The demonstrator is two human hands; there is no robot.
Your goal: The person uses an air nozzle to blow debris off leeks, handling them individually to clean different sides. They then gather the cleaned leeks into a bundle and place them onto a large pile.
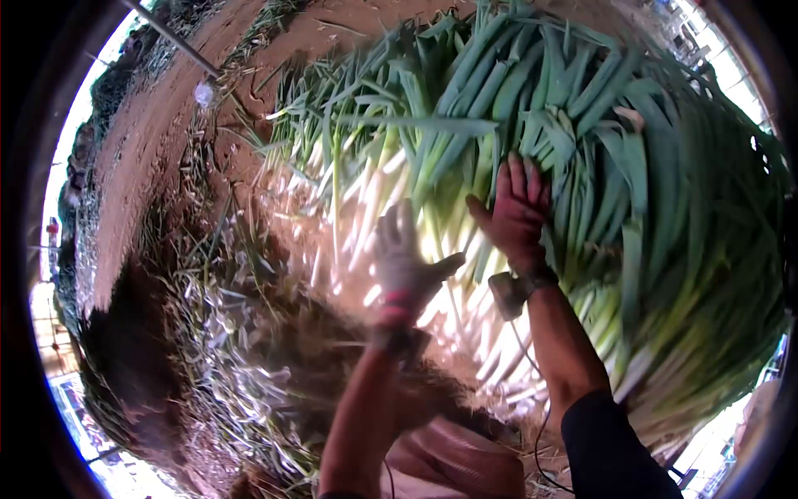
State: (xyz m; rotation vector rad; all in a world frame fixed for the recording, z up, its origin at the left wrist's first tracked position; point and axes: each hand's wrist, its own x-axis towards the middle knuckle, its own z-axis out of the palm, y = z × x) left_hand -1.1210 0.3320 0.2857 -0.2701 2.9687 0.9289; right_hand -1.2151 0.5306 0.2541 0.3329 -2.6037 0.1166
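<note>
A large heap of leeks [490, 91] lies across the ground in front of me, green leaves pointing away and white stalks [374, 200] toward me. My left hand [403, 266] is spread over the white stalks, thumb out to the right, with nothing in it; bright light washes out its fingers. Farther right, my right hand [517, 212] has its fingers stretched out against the green leaves, thumb apart. A small dark device [505, 295] with a cable sits at my right wrist. A band [397, 308] circles the left wrist.
Trimmed leaves and roots [241, 333] are piled on the left, beside bare brown soil [141, 191]. A thin pole [170, 37] slants in at the upper left. Pinkish cloth [453, 466] shows below, near my lap. More leeks [698, 324] rise along the right side.
</note>
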